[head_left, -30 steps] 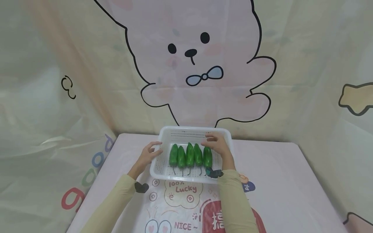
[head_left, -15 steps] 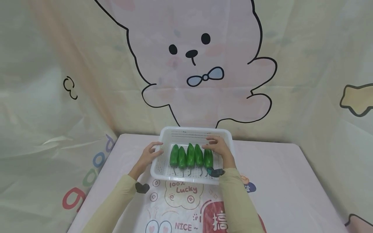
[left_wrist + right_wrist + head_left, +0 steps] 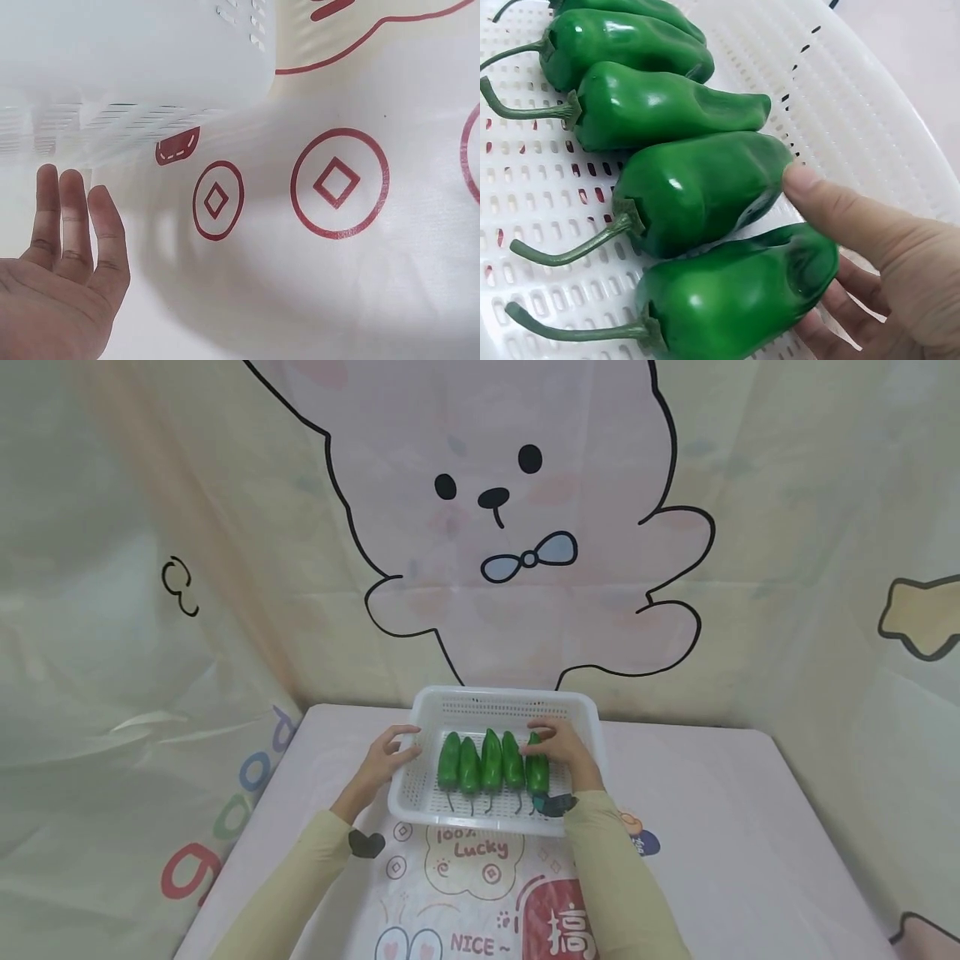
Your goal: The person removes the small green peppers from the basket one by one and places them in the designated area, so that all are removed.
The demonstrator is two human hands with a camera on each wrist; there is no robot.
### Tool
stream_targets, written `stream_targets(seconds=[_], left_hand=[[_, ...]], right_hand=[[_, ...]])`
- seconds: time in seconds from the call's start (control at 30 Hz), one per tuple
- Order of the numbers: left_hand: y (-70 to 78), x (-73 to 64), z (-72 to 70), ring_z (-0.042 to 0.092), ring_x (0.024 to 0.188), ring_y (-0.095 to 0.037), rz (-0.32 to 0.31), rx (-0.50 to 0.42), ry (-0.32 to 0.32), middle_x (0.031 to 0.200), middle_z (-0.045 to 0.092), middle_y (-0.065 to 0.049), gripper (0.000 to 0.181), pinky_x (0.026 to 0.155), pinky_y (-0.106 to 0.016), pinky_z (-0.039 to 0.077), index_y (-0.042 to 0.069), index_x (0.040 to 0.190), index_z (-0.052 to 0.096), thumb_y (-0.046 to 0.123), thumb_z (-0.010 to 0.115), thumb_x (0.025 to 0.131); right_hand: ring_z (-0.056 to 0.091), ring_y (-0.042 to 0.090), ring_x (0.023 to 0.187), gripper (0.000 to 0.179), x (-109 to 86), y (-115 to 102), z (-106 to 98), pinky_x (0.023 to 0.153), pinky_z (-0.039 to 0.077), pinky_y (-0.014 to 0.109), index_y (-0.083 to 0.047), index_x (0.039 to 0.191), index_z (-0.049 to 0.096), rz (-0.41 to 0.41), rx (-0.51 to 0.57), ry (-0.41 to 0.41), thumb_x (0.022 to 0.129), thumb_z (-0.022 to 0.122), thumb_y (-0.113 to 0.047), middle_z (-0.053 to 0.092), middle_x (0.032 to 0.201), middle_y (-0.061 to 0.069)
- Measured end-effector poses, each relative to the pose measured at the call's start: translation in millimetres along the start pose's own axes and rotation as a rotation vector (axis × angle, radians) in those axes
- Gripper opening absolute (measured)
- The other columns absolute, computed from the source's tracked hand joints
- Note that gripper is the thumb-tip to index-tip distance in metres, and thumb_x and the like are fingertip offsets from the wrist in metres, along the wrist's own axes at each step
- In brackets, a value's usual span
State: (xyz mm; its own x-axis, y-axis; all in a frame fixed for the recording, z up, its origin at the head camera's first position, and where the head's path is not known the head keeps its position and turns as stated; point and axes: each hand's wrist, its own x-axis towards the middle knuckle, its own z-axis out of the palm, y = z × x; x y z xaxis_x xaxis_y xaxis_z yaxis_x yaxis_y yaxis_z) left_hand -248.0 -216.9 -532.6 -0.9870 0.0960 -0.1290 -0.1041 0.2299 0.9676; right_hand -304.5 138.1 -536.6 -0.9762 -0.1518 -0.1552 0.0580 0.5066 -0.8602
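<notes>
A white perforated plastic basket (image 3: 480, 824) holds a row of several green peppers (image 3: 491, 762), stems toward me. My left hand (image 3: 378, 764) is at the basket's left side, its fingers fairly straight beside the wall in the left wrist view; contact is unclear. Over the right end of the row, my right hand (image 3: 566, 747) reaches into the basket. In the right wrist view its thumb (image 3: 832, 202) lies by the tip of the second pepper (image 3: 705, 191), while the other fingers sit beside the far side of the rightmost pepper (image 3: 735, 300), partly hidden by it.
Beneath the basket lies a pale printed tablecloth (image 3: 720, 843) with red drawings and lettering. A cartoon-printed curtain (image 3: 787, 527) hangs behind the table's back edge and along the sides.
My right hand has lowered toward the tip of the rightmost pepper, its fingers coming down around it. The left hand and the basket have stayed nearly still.
</notes>
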Motion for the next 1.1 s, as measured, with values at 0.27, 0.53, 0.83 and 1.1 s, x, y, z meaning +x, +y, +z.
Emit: stream_targets(seconds=[0.27, 0.53, 0.83, 1.1], left_hand=[[-1.1, 1.4, 1.3, 0.063, 0.11, -0.044, 0.009, 0.01, -0.001, 0.134, 0.054, -0.027, 0.045, 0.081, -0.048, 0.061, 0.016, 0.141, 0.052, 0.024, 0.068, 0.1], [-1.9, 1.7, 2.3, 0.063, 0.111, -0.042, -0.008, 0.017, 0.017, 0.135, 0.055, -0.024, 0.042, 0.081, -0.049, 0.06, 0.019, 0.14, 0.054, 0.022, 0.067, 0.1], [1.5, 0.2, 5.2, 0.061, 0.113, -0.045, 0.021, 0.002, 0.023, 0.137, 0.052, -0.026, 0.043, 0.082, -0.049, 0.06, 0.013, 0.14, 0.053, 0.02, 0.067, 0.1], [26.8, -16.1, 10.4, 0.061, 0.11, -0.049, 0.045, 0.013, 0.037, 0.136, 0.05, -0.033, 0.04, 0.083, -0.05, 0.06, -0.001, 0.138, 0.052, 0.008, 0.063, 0.101]], right_hand=[[0.058, 0.041, 0.116, 0.055, 0.1, 1.6, 2.8, 0.095, 0.054, 0.052, -0.001, 0.13, 0.064, 0.018, -0.018, 0.01, 0.079, 0.085, -0.003, 0.061, 0.126, 0.023], [0.063, 0.042, 0.11, 0.051, 2.0, 4.0, 2.7, 0.091, 0.057, 0.051, -0.001, 0.129, 0.065, 0.039, 0.01, 0.022, 0.081, 0.082, -0.001, 0.063, 0.123, 0.025], [0.065, 0.042, 0.108, 0.053, 3.7, 5.3, -1.8, 0.09, 0.058, 0.049, 0.0, 0.131, 0.064, 0.02, 0.047, 0.033, 0.081, 0.083, -0.002, 0.065, 0.12, 0.026], [0.063, 0.043, 0.112, 0.053, 1.7, -0.9, -5.6, 0.088, 0.059, 0.046, 0.001, 0.133, 0.062, 0.001, 0.106, 0.038, 0.083, 0.082, 0.0, 0.063, 0.124, 0.029]])
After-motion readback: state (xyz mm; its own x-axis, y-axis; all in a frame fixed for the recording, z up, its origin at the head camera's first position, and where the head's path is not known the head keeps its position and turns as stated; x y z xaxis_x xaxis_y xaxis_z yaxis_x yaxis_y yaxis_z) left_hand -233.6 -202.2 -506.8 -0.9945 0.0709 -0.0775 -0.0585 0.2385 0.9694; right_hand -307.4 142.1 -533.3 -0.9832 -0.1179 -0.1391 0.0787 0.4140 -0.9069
